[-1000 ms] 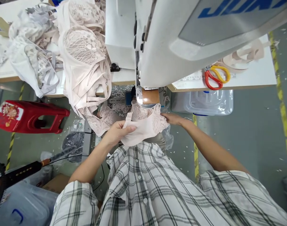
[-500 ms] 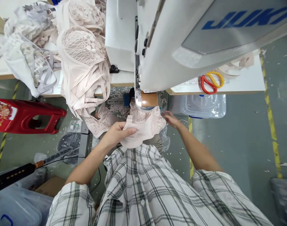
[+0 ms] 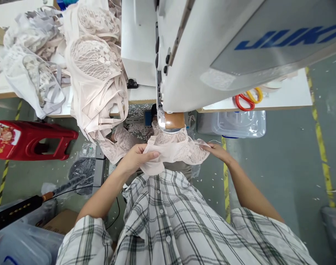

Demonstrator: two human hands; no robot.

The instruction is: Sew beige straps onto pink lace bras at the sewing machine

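Note:
A pale pink lace bra (image 3: 174, 151) is stretched between my hands, just below the head of the white sewing machine (image 3: 190, 70). My left hand (image 3: 141, 157) is closed on its left part, thumb on top of the smooth fabric. Out to the right, my right hand (image 3: 216, 150) pinches the far edge of the lace. The machine's round plate and brown block (image 3: 174, 120) hang over the bra's upper edge and hide part of it. More lace cups (image 3: 118, 145) dangle to the left, beside my left hand.
Pink bras (image 3: 96, 70) are heaped on the table at left, with white ones (image 3: 36, 77) beyond. Red and yellow scissors (image 3: 244, 102) lie at the right table edge, above a clear plastic box (image 3: 239, 123). A red stool (image 3: 32, 140) stands at left.
My right hand has moved outward to the right and now pulls the bra's lace side out. The bra is spread wider. My left hand keeps its grip in nearly the same place.

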